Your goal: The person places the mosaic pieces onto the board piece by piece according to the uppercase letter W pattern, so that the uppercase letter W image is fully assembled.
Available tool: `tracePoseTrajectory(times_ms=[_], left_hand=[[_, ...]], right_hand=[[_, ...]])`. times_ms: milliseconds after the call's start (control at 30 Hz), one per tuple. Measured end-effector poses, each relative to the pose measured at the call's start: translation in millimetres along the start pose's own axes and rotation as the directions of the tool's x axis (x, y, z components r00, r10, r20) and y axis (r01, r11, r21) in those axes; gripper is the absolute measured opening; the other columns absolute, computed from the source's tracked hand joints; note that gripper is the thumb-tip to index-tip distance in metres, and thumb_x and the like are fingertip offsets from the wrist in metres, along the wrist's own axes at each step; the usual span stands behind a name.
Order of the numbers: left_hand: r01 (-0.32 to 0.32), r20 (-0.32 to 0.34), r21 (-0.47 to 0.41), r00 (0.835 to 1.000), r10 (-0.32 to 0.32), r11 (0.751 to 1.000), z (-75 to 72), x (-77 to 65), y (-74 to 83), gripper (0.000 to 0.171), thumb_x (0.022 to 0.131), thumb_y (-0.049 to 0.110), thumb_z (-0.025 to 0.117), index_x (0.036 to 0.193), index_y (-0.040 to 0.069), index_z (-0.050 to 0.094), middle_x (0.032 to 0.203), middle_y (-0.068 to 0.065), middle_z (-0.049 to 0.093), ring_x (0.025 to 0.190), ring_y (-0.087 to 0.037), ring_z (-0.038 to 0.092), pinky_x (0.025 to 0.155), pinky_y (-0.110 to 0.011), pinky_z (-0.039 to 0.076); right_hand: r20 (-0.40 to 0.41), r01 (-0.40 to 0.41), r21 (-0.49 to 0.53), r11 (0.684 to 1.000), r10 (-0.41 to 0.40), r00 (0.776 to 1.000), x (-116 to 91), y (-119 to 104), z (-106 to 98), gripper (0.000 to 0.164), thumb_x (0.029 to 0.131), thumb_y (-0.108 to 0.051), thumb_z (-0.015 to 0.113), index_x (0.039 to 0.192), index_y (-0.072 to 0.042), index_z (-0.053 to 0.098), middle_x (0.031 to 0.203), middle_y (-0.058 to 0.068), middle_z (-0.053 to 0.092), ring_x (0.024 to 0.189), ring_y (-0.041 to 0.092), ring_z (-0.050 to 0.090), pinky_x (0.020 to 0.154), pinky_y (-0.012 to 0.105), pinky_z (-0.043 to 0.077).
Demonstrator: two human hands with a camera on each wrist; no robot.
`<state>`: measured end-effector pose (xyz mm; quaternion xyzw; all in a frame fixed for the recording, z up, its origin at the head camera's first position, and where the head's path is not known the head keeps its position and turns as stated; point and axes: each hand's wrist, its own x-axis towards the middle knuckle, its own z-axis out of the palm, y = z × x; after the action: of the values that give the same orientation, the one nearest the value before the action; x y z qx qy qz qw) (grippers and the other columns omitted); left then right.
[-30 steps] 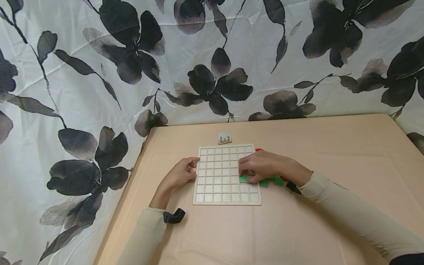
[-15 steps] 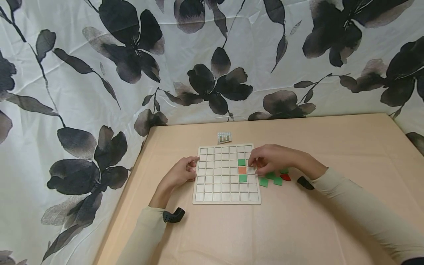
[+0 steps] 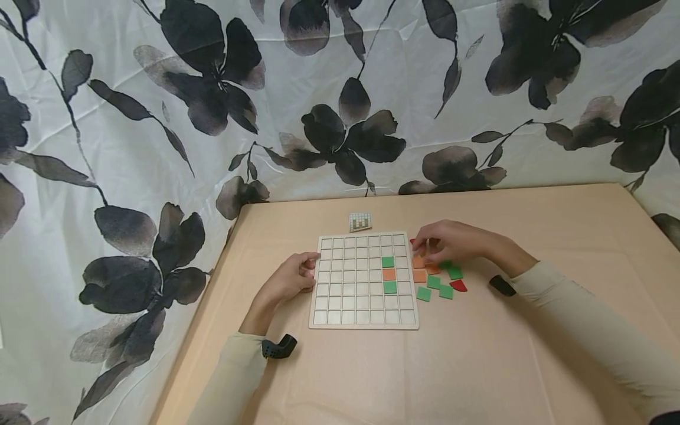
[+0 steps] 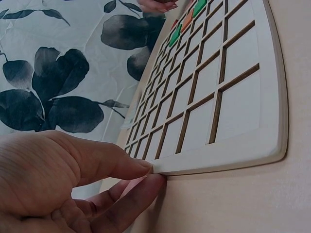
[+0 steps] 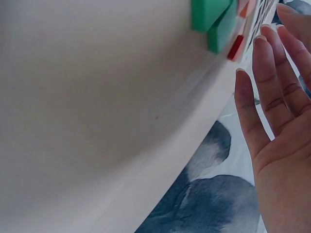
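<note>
A pale grid board (image 3: 350,289) lies flat on the table. Three square tiles sit in one column near its right side: green (image 3: 388,261), orange (image 3: 389,274) and green (image 3: 390,287). At the board's left edge my left hand (image 3: 289,275) pinches the rim between thumb and finger, seen close up in the left wrist view. My right hand (image 3: 454,241) hovers over loose orange tiles (image 3: 419,275) beside the board's right edge, covering part of them. In the right wrist view its fingers (image 5: 265,65) are loosely extended, with nothing visible in them.
Several loose green tiles (image 3: 446,291) and a red piece (image 3: 458,285) lie right of the board. A small card with a grid pattern (image 3: 360,221) is behind it. Floral fabric (image 3: 340,88) hangs beyond the table's back edge.
My right hand has withdrawn rightward from the board's grid to the loose tiles, uncovering the green, orange and green tiles in the column. The left hand has stayed at the board's edge.
</note>
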<state>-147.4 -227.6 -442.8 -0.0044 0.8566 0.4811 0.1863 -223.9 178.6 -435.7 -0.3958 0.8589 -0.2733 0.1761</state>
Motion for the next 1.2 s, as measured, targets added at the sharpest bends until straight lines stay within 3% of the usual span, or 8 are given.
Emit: tracePoseTrajectory(times_ms=[400, 567, 1033, 1200], left_hand=[[-0.003, -0.003, 0.012, 1.000, 0.003, 1.000, -0.2, 0.0, -0.7, 0.069, 0.085, -0.018, 0.065, 0.148, 0.006, 0.050, 0.115, -0.013, 0.048, 0.092, -0.021, 0.052, 0.069, -0.031, 0.056], [0.003, -0.003, 0.015, 1.000, -0.003, 1.000, -0.1, -0.2, 0.1, 0.068, 0.085, -0.016, 0.067, 0.147, 0.007, 0.051, 0.115, -0.012, 0.049, 0.092, -0.021, 0.052, 0.069, -0.031, 0.055], [-0.012, -0.009, 0.025, 1.000, 0.012, 1.000, -0.4, -0.1, -1.6, 0.067, 0.085, -0.016, 0.064, 0.147, 0.006, 0.051, 0.115, -0.013, 0.048, 0.090, -0.021, 0.053, 0.068, -0.030, 0.055], [-0.014, -0.009, 0.025, 1.000, 0.014, 1.000, 0.0, -0.1, -1.3, 0.066, 0.085, -0.016, 0.064, 0.146, 0.006, 0.052, 0.115, -0.013, 0.048, 0.090, -0.021, 0.053, 0.068, -0.030, 0.055]], right_hand=[[-0.114, -0.134, -0.141, 0.981, 0.118, 0.986, 7.1, 10.1, 1.3, 0.022, 0.087, -0.024, 0.080, 0.109, -0.022, 0.075, 0.096, -0.010, 0.064, 0.083, 0.012, 0.057, 0.075, 0.031, 0.051], [-0.167, -0.155, -0.195, 0.969, 0.123, 0.978, 12.3, 10.2, 3.9, 0.020, 0.086, -0.023, 0.080, 0.105, -0.020, 0.075, 0.097, -0.007, 0.062, 0.080, 0.013, 0.057, 0.071, 0.031, 0.049], [-0.188, -0.145, -0.276, 0.950, 0.094, 0.978, 20.3, 8.2, 8.6, 0.018, 0.087, -0.027, 0.078, 0.104, -0.020, 0.075, 0.091, -0.007, 0.059, 0.079, 0.013, 0.054, 0.068, 0.030, 0.046], [-0.181, -0.172, -0.282, 0.944, 0.124, 0.976, 19.6, 7.4, 8.3, 0.016, 0.088, -0.028, 0.077, 0.101, -0.021, 0.073, 0.088, -0.006, 0.059, 0.081, 0.014, 0.054, 0.069, 0.031, 0.045]])
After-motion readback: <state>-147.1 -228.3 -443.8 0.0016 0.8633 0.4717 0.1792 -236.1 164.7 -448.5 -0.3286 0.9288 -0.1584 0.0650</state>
